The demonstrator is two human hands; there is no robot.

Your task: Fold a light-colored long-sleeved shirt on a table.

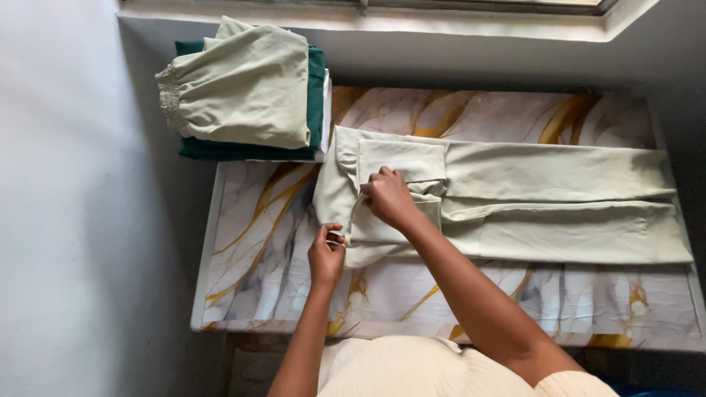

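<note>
A pair of pale sage-green trousers (515,202) is lying flat across a marble-patterned table (257,242) with gold and grey veining, the legs stretching out toward the right edge and the waist end sitting near the table's left half. The right hand (390,197) is pressing down on the waist area, fingers curled and knuckles up, resting on the folded pocket flap there; whether it is pinching cloth beneath the palm cannot be told. The left hand (326,254) is closing thumb and fingers on the lower edge of the waistband, gripping a small pinch of the fabric just at the garment's near-left corner. The two hands are working close together, the left one slightly nearer the person's body. Beyond the table's far-left corner, a stack of folded clothes (243,92) is sitting, with a matching pale green garment on top of a dark green one.
</note>
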